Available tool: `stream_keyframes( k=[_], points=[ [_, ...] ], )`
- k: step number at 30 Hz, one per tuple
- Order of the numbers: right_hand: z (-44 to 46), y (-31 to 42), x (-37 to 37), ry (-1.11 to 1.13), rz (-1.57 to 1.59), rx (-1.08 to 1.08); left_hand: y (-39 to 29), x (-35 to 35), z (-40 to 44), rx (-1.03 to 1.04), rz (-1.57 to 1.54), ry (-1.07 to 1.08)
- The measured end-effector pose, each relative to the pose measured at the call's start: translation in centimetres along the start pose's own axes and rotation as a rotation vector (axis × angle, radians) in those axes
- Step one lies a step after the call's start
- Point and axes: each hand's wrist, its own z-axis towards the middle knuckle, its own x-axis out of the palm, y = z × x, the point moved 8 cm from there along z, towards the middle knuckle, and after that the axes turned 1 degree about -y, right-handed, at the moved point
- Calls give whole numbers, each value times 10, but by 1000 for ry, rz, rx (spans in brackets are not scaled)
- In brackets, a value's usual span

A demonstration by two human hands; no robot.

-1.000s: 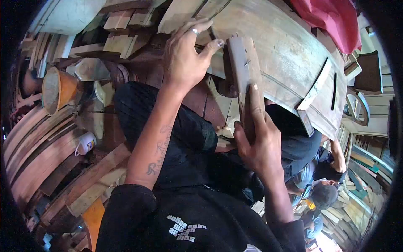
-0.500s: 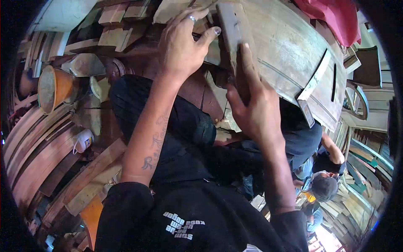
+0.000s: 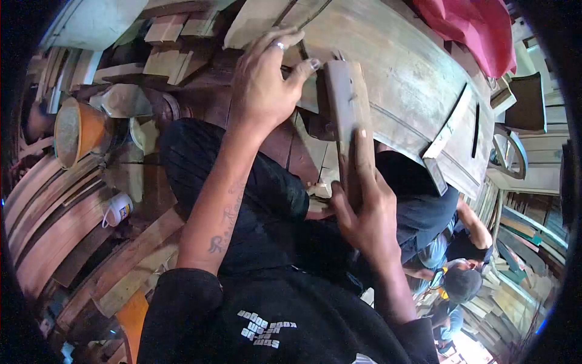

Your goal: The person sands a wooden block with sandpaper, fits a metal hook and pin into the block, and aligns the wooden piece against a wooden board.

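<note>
My right hand (image 3: 373, 218) is wrapped around the near end of a long wooden block that looks like a hand plane (image 3: 342, 100), its index finger stretched along the side. A small pointed piece sticks up at the block's far end. My left hand (image 3: 267, 85), with a ring on one finger, lies at the near edge of a large wooden panel (image 3: 418, 67). Its thumb and fingers are spread apart, close to a thin dark strip or gap; what lies under the fingertips is hidden. The block's far end is near the left thumb.
An angled wooden piece (image 3: 448, 124) lies on the panel's right part, near a red cloth (image 3: 470, 30). Orange buckets (image 3: 91, 133), a small white pail (image 3: 118, 209) and stacked boards (image 3: 60, 221) stand left. Another person (image 3: 464, 249) bends down at lower right.
My right hand has drawn the wooden block back toward my body, down in the view. My left hand has stayed nearly in place.
</note>
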Motion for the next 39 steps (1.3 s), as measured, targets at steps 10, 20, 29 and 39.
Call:
stream_keyframes(
  k=[10,20,29,39],
  points=[
    [5,1,2,-35,10,-44,1,0,-1,74,19,-53],
    [-2,2,1,24,64,-21,2,-1,1,-13,-2,18],
    [18,2,6,43,58,10,6,0,-2,21,-97,-14],
    [3,-23,-21,24,599,36,-2,-6,-7,-43,-122,140]
  ],
)
